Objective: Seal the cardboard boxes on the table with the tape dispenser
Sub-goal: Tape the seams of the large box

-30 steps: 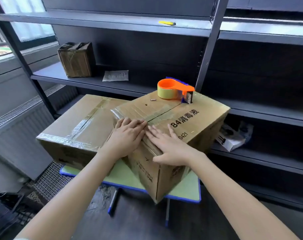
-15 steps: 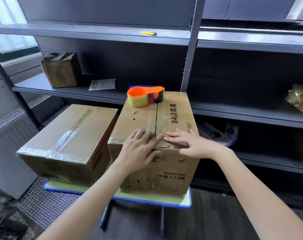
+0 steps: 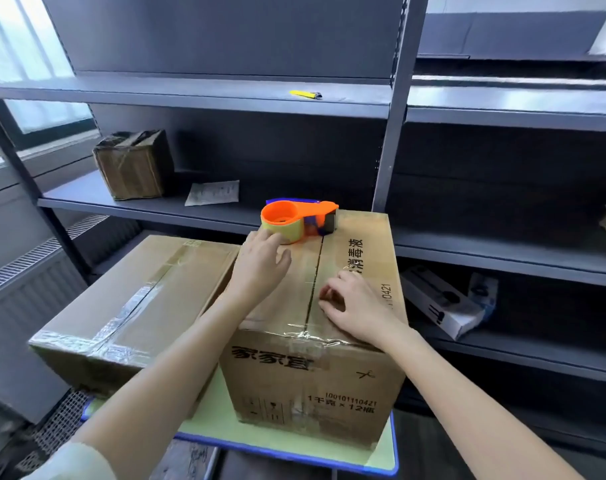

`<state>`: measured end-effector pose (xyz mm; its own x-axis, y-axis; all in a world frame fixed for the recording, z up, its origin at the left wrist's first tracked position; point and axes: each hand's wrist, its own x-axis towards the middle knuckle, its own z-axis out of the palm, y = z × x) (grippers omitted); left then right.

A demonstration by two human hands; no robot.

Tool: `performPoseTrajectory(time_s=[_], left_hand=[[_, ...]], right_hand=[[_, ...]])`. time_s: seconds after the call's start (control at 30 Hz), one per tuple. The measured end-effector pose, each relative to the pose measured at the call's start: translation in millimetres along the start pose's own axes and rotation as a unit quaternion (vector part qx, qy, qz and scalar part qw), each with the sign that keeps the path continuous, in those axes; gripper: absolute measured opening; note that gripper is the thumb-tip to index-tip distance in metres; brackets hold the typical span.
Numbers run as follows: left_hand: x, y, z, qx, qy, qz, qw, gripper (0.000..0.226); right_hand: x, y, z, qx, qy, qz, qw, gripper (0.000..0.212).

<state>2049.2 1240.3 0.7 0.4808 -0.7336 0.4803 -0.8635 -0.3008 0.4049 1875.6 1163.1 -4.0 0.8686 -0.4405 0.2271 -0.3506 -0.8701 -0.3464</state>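
On the cardboard box front, brand characters, code 100101110421

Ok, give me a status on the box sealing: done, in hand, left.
Done: the left box is taped along its top and edges. In hand: the right box has tape over its near edge; the left hand touches the dispenser on top, the right hand rests by the seam. Left: probably a tape run along that seam; whether it is covered I cannot tell.

The tape dispenser sits on the right box, left box beside.
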Motion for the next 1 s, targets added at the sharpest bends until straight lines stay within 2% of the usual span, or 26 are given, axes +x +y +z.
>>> performPoseTrajectory(time_s=[0.07, 0.17, 0.33, 0.43, 0.57, 0.67, 0.73, 0.8, 0.83, 0.9, 0.93, 1.0], left_hand=[[24.8, -3.8, 8.4, 0.038, 0.023, -0.025, 0.999, 0.034], [53.6, -5.0, 22.4, 0.081, 0.004, -0.059, 0.995, 0.042], [76.7, -1.1, 42.0, 0.139, -0.045, -0.082, 0.986, 0.022], [77.4, 0.2, 44.7, 0.148, -0.03, -0.085, 0.985, 0.02], [74.2, -2.6, 42.6, 0.069, -0.013, -0.05, 0.996, 0.019], [66.0, 9.3, 28.4, -0.102, -0.022, -0.039, 0.994, 0.015], [57.0, 20.3, 13.8, -0.254, -0.066, -0.069, 0.962, 0.019], [45.9, 27.5, 3.7, -0.419, -0.132, -0.092, 0.894, 0.014], [40.1, 30.1, 1.4, -0.49, -0.161, -0.092, 0.852, 0.01], [28.6, 34.8, 2.7, -0.576, -0.205, -0.087, 0.786, 0.025], [23.9, 38.0, 5.4, -0.592, -0.225, -0.094, 0.769, 0.033], [12.3, 45.1, 10.4, -0.623, -0.254, -0.108, 0.732, 0.042]], right_hand=[[2.1, 0.9, 5.0, -0.018, 0.013, -0.004, 1.0, 0.02], [2.6, 6.1, 8.2, -0.007, 0.014, -0.005, 1.0, 0.02], [1.6, 11.3, 9.1, 0.057, 0.016, 0.011, 0.998, 0.018], [2.0, 12.0, 10.2, 0.08, 0.015, 0.018, 0.997, 0.018], [2.9, 11.9, 8.3, 0.127, 0.009, 0.034, 0.991, 0.018], [5.8, 15.5, 7.0, 0.202, 0.04, 0.078, 0.975, 0.013], [7.9, 21.2, 4.3, 0.258, 0.106, 0.142, 0.95, 0.016], [9.6, 29.6, -3.7, 0.264, 0.17, 0.192, 0.93, 0.034], [10.6, 33.2, -10.0, 0.245, 0.189, 0.184, 0.933, 0.048], [11.4, 34.9, -23.8, 0.235, 0.196, 0.105, 0.946, 0.079], [12.3, 33.2, -30.8, 0.246, 0.189, 0.057, 0.949, 0.088], [12.1, 26.8, -41.8, 0.279, 0.168, -0.004, 0.946, 0.088]])
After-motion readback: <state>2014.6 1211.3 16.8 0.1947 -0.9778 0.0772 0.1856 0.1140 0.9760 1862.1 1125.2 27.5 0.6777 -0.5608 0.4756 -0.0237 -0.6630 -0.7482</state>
